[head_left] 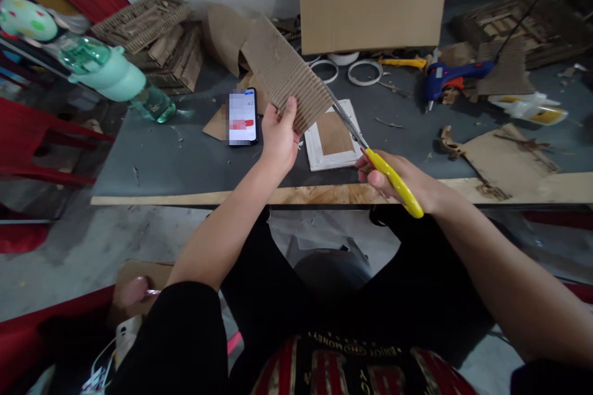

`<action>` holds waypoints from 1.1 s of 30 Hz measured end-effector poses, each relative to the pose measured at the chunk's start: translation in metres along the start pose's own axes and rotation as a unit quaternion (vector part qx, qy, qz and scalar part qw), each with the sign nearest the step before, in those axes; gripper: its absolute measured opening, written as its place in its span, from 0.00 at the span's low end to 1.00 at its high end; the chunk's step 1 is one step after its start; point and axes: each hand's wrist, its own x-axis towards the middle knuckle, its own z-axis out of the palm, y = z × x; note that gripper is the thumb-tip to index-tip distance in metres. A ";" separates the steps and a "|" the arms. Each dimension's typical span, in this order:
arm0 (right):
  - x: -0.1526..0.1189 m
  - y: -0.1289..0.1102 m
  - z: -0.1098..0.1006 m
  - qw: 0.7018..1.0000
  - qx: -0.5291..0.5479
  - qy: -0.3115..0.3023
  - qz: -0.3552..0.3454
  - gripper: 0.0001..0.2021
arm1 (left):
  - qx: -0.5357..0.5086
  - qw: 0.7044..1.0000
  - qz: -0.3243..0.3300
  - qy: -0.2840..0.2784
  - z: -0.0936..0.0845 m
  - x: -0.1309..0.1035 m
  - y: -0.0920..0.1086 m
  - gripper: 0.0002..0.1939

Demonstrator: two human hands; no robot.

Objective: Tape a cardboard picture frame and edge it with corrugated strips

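My left hand (pixel 280 134) grips the lower end of a strip of corrugated cardboard (pixel 285 71), thumb on its ridged face. The strip is held tilted above the table. In my right hand (pixel 393 176) is a pair of scissors (pixel 391 179) with yellow handles; the blades point up and left and meet the strip's right edge. Whether the blades are parted there is hard to see. Below the scissors lies a white square frame (pixel 312 147) with a brown cardboard middle. A lit phone (pixel 243 117) rests left of my left hand, on a brown cardboard piece.
A teal bottle (pixel 115 77) stands at the left, near stacked corrugated cardboard trays (pixel 178 65). A cardboard box (pixel 373 0) is at the back, with white rings (pixel 365 73) before it. To the right lie a blue glue gun (pixel 451 77), a glue bottle (pixel 532 108) and a cardboard sheet (pixel 507 157).
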 end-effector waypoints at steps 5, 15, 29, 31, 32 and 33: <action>0.001 0.001 -0.001 1.000 0.016 -0.006 -0.014 0.48 | 0.016 1.000 0.014 0.003 0.009 -0.014 0.003 0.19; -0.001 0.013 -0.002 0.999 -0.040 -0.003 -0.029 0.47 | 0.008 1.000 0.006 -0.011 0.003 -0.011 -0.005 0.31; 0.000 0.002 0.001 0.998 -0.053 0.017 0.015 0.42 | 0.021 1.000 0.003 0.006 0.010 -0.019 -0.001 0.24; 0.000 -0.003 0.001 0.998 -0.042 0.023 0.041 0.41 | 0.015 1.000 0.009 -0.002 0.008 -0.017 -0.003 0.24; -0.001 -0.004 0.002 0.998 -0.036 0.024 0.048 0.41 | 0.013 1.000 0.014 -0.008 0.006 -0.016 -0.005 0.24; -0.001 -0.005 0.002 0.998 -0.030 0.025 0.049 0.40 | 0.013 1.000 0.020 -0.015 0.003 -0.014 -0.008 0.25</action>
